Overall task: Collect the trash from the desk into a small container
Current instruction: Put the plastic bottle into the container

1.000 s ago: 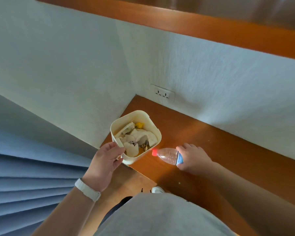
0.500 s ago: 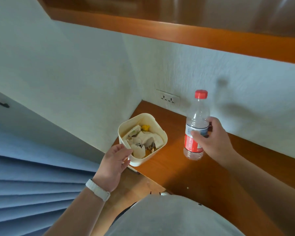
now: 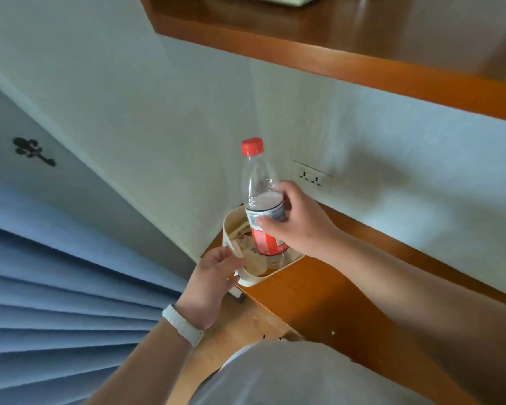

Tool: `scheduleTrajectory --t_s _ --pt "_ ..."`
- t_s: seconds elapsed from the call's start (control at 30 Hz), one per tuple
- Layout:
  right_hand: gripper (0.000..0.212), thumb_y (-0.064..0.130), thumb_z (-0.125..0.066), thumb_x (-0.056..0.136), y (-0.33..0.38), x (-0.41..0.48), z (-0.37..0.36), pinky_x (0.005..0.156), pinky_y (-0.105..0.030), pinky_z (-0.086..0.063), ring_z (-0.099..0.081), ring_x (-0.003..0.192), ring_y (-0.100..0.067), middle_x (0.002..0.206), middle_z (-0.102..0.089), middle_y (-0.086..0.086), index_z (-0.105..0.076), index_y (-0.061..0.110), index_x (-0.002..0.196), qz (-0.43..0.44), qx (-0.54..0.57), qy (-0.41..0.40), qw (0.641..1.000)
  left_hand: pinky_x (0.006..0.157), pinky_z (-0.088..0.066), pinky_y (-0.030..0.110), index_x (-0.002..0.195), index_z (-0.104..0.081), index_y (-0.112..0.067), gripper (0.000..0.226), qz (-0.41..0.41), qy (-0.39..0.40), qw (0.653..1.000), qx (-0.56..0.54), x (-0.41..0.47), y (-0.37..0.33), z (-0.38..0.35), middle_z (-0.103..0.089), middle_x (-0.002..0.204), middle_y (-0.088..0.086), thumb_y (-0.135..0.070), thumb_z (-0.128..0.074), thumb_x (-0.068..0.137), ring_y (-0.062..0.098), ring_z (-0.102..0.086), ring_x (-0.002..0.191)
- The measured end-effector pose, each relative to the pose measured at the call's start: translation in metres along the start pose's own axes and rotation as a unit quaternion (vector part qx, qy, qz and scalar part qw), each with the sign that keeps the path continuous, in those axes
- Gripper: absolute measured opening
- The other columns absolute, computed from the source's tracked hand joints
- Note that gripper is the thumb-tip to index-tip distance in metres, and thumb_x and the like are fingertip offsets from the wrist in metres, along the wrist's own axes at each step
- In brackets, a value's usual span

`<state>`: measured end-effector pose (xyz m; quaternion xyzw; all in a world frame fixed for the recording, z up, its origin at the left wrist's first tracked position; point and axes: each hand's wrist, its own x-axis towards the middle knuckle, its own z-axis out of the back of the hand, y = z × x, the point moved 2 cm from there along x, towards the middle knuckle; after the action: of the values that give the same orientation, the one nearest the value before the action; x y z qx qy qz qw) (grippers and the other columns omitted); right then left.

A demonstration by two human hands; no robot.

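A clear plastic bottle [image 3: 259, 182] with a red cap and red label stands upright, its base down inside the small cream container [image 3: 256, 280] at the left corner of the wooden desk [image 3: 327, 299]. My right hand [image 3: 300, 220] grips the bottle around its label. My left hand [image 3: 214, 279] holds the container's near left rim, thumb on the edge. Crumpled paper scraps [image 3: 253, 258] lie inside the container beside the bottle's base.
White walls meet behind the container, with a wall socket [image 3: 311, 176] just right of the bottle. A wooden shelf [image 3: 362, 62] overhangs above. A blue pleated curtain [image 3: 56, 287] hangs at the left. The desk's left edge runs just under the container.
My right hand lifted the bottle from lying on the desk, stood it upright, then carried it left and set its base into the container. My left hand stayed on the rim.
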<state>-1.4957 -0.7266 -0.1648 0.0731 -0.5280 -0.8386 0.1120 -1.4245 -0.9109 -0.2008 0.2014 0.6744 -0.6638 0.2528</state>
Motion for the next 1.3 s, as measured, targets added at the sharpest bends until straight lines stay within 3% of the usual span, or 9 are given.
scheduleTrajectory --t_s 0.1,0.2,0.3,0.5,0.73,0.87,1.0,1.2,1.3 --pt "0.055 0.045 -0.075 0.076 0.000 0.005 -0.016 0.077 -0.029 -0.059 -0.062 0.094 -0.005 0.109 -0.057 0.015 -0.043 0.033 0.119 0.024 -0.070 0.047 0.996 0.108 -0.049 0.048 0.107 -0.068 -0.014 0.043 -0.020 0.005 1.000 0.021 -0.006 -0.003 0.005 -0.077 0.111 0.011 -0.036 -0.075 0.070 0.030 -0.070 0.111" --pt "0.059 0.045 -0.076 0.076 -0.003 0.009 -0.029 0.079 -0.029 -0.059 -0.061 0.097 -0.007 0.116 -0.053 0.011 -0.041 0.031 0.123 0.048 -0.109 0.063 0.991 0.101 -0.052 0.041 0.098 -0.069 -0.015 0.033 -0.026 0.002 1.000 0.010 -0.008 -0.004 0.008 -0.078 0.104 0.012 -0.032 -0.077 0.071 0.030 -0.071 0.108" --pt "0.065 0.045 -0.077 0.075 -0.003 0.010 -0.043 0.087 -0.029 -0.056 -0.054 0.108 -0.009 0.124 -0.045 0.005 -0.040 0.027 0.126 0.081 -0.150 0.074 0.983 0.107 -0.049 0.045 0.104 -0.070 -0.011 0.051 -0.021 0.000 1.000 0.003 -0.008 -0.005 0.010 -0.077 0.108 0.013 -0.037 -0.079 0.061 0.031 -0.069 0.111" --pt "0.069 0.043 -0.077 0.077 -0.001 0.017 -0.046 0.096 -0.030 -0.051 -0.045 0.120 -0.014 0.128 -0.042 0.002 -0.040 0.021 0.132 0.107 -0.167 0.062 0.978 0.111 -0.046 0.047 0.098 -0.068 -0.010 0.006 0.000 -0.008 1.000 -0.029 -0.004 -0.008 0.010 -0.073 0.103 0.011 -0.012 -0.064 0.094 0.026 -0.065 0.108" --pt "0.087 0.065 -0.068 0.074 -0.010 0.014 -0.025 0.094 -0.030 -0.054 -0.048 0.124 -0.013 0.140 -0.039 0.006 -0.030 0.027 0.142 0.078 -0.149 0.061 0.984 0.104 -0.051 0.042 0.099 -0.068 -0.010 0.008 -0.005 -0.005 1.000 -0.029 0.004 -0.014 0.000 -0.074 0.107 0.012 -0.016 -0.065 0.095 0.028 -0.067 0.111" --pt "0.068 0.057 -0.060 0.085 -0.017 0.000 -0.002 0.092 -0.024 -0.052 -0.047 0.117 -0.005 0.134 -0.047 0.006 -0.038 0.023 0.141 0.076 -0.172 -0.017 0.982 0.094 -0.056 0.038 0.099 -0.068 -0.011 0.008 0.005 -0.018 0.999 -0.039 0.016 -0.011 -0.002 -0.072 0.113 0.021 -0.012 -0.060 0.097 0.029 -0.068 0.110" --pt "0.057 0.048 -0.055 0.092 -0.038 -0.012 0.009 0.088 -0.017 -0.041 -0.044 0.114 -0.001 0.133 -0.047 0.007 -0.042 0.021 0.141 -0.030 -0.129 -0.077 0.988 0.095 -0.056 0.039 0.107 -0.065 -0.010 0.013 0.028 -0.039 0.996 -0.069 0.030 -0.004 -0.003 -0.069 0.117 0.011 -0.015 -0.062 0.096 0.025 -0.064 0.115" --pt "0.044 0.044 -0.056 0.095 -0.066 -0.022 -0.006 0.071 -0.012 -0.041 -0.057 0.101 0.003 0.116 -0.057 0.016 -0.045 0.025 0.133 -0.171 0.054 -0.038 0.983 0.086 -0.059 0.037 0.121 -0.063 -0.010 0.027 0.051 -0.048 0.990 -0.123 0.057 -0.002 -0.011 -0.069 0.122 0.010 -0.018 -0.065 0.095 0.023 -0.064 0.107" --pt "0.039 0.042 -0.056 0.095 -0.072 -0.016 -0.014 0.068 -0.011 -0.040 -0.055 0.094 0.008 0.107 -0.056 0.022 -0.043 0.028 0.129 -0.197 0.104 -0.037 0.974 0.094 -0.056 0.038 0.124 -0.063 -0.012 0.029 0.047 -0.041 0.989 -0.135 0.069 -0.004 -0.021 -0.069 0.124 0.008 -0.018 -0.063 0.096 0.019 -0.063 0.104"
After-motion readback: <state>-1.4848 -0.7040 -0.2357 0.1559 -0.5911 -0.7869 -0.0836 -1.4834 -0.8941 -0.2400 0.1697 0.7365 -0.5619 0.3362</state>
